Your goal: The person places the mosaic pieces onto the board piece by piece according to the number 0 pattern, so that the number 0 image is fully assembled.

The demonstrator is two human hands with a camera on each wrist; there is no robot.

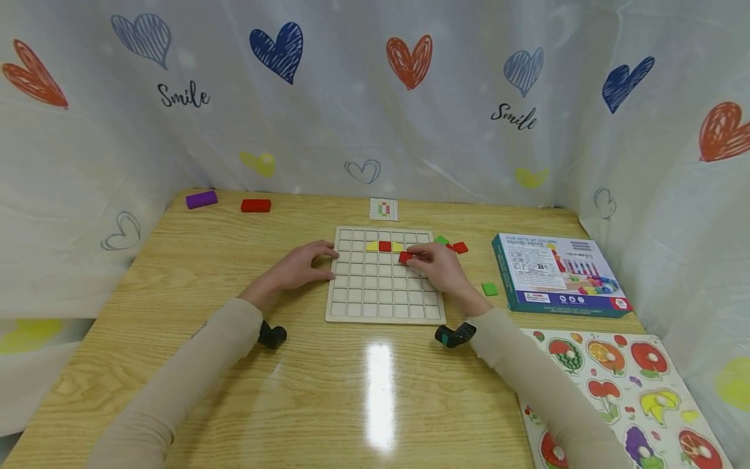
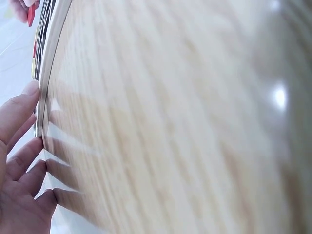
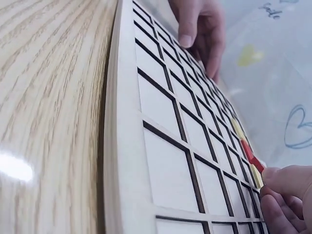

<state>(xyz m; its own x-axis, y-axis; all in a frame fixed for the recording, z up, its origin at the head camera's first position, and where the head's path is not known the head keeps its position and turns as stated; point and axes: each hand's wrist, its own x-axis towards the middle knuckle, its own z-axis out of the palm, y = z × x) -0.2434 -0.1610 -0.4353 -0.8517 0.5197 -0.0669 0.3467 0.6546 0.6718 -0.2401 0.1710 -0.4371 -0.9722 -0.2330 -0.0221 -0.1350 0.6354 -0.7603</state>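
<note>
Curtains (image 1: 328, 117) printed with hearts and the word "Smile" hang behind and beside the wood-grain table (image 1: 328, 397) in our view. At near right we find a fruit puzzle board (image 1: 577, 384), partly covered by a sleeve. A square wooden grid board (image 1: 385, 291) lies flat in the middle, and to its right sits a "Five Sets" beaded-toy box (image 1: 562, 273). We see the left hand (image 1: 303, 264) loosely spread, gripping nothing, its fingertips touching the grid board's left edge. Over the far right part of that board, the right hand (image 1: 442, 264) pinches a square red tile (image 1: 405, 258) between thumb and fingers; we cannot tell whether the tile rests in a cell. Beyond the board's far edge lies a pattern card (image 1: 383, 209); at far left, a red block (image 1: 256, 206) and a purple block (image 1: 202, 200). Smallest, we count two yellow pieces (image 1: 372, 246) flanking a set red tile (image 1: 385, 246) in one far row, with loose red and green tiles (image 1: 489, 288) to the right.
</note>
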